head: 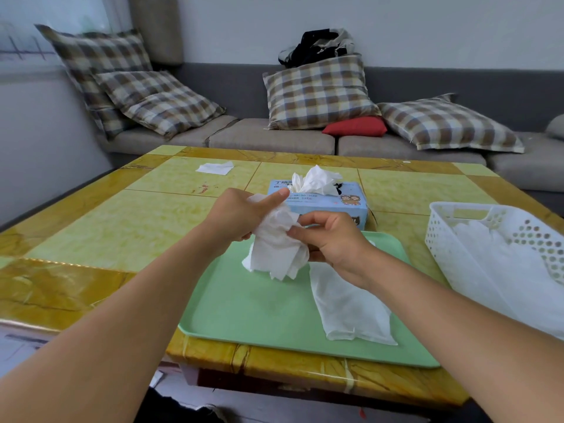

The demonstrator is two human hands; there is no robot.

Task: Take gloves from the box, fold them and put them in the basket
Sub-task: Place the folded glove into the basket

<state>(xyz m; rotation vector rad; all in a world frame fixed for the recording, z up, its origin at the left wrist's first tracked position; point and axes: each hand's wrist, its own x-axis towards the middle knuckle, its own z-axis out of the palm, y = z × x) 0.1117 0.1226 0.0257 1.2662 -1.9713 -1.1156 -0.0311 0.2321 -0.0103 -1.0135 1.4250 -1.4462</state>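
Above green tray [238,312], left hand [241,215] and right hand [332,239] pinching crumpled glove [274,248]

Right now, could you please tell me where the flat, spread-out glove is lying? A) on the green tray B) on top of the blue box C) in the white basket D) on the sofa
A: the flat glove lies on the green tray, just below the right hand, while the left hand and right hand hold a crumpled glove above the tray.
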